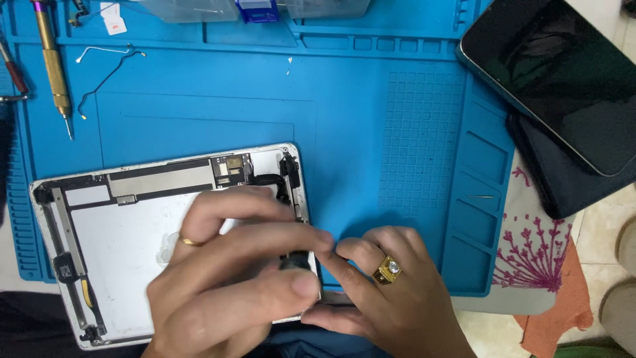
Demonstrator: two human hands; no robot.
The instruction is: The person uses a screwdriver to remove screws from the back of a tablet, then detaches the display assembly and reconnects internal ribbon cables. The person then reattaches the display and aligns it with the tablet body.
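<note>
Blue mat: silicone work mat [371, 132] covers the desk, ridged trays along its right side.
Head view, main thing: opened tablet shell [126, 232], silver, lies back-down on the mat's lower left, partly over its front edge; inner frame and black cable bits show along the top and right rim.
Left hand: left hand [232, 278] rests over the shell's right half, grip pressed together, thumb and fingers pinching a small black part [295, 260] at the shell's right edge; gold band on one finger.
Right hand: right hand [391, 292] just beside it, fingertips touching the same spot; grip looks closed on the part or edge, cannot tell which; gold ring with a stone.
Risk: judged, the part could slip or a thin cable could tear if pulled hard, since both hands hide the joint.
Around: brass screwdriver [53, 66] top left, loose thin wire [106, 73] near it, well apart from the hands.
Around, right: dark screen panel [563, 73] lies off the mat on a dark case; patterned cloth [536, 252] below it.
In the way: nothing lies between the hands and the shell.
</note>
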